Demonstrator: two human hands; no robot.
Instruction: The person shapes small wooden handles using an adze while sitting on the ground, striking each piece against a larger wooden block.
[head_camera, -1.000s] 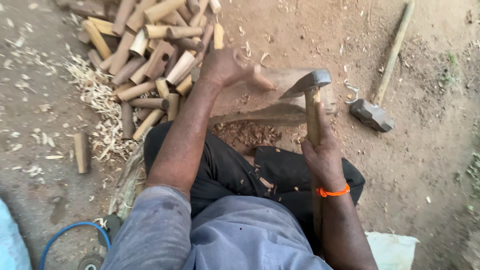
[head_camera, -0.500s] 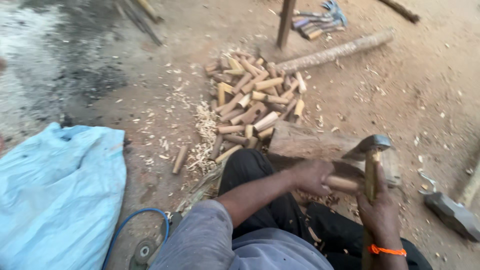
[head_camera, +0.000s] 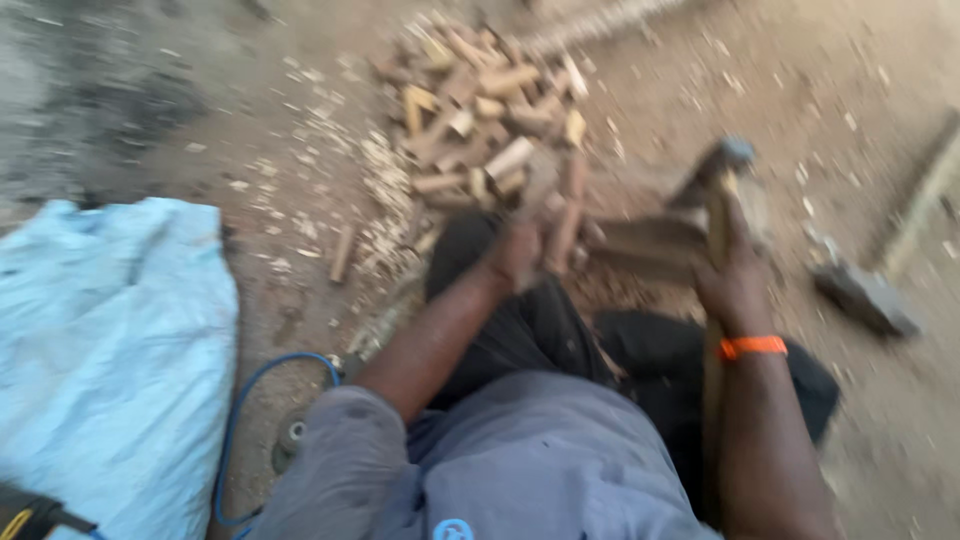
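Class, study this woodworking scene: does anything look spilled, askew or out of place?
Pale wood shavings lie scattered over the dirt beside the heap of short cut wooden pegs, and one short wooden peg lies apart from the heap. Nothing else stands out; the picture is blurred.

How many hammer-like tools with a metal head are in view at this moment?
2. One hatchet-like tool is gripped upright in the right hand over the wooden block. A second hammer lies on the dirt at the right. Motion blur may hide others.

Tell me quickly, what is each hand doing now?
Left hand: closed on a short wooden piece.
Right hand: closed around the hatchet handle.
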